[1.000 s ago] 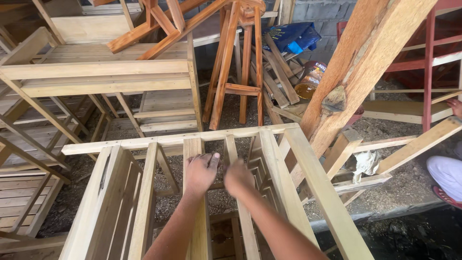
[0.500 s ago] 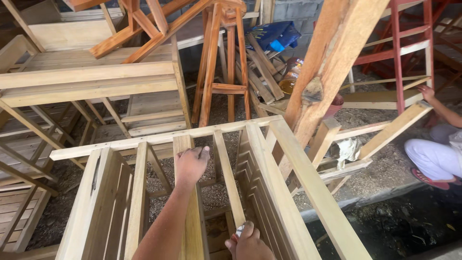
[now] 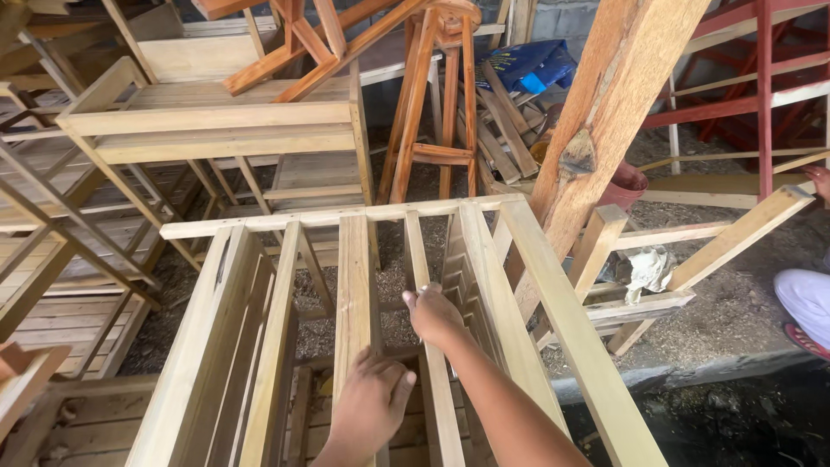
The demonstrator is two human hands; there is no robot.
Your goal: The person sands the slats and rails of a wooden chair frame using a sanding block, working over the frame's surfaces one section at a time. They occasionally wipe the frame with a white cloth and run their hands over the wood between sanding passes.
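Around both hands stands a large pale slatted wooden frame, its top rail running across just beyond the fingers. Far beyond it rise a thick leaning reddish timber post and a tall brown wooden stool. The left hand lies flat on a broad upright pale slat, fingers spread. Just right of it, the right hand curls closed around a narrower pale slat.
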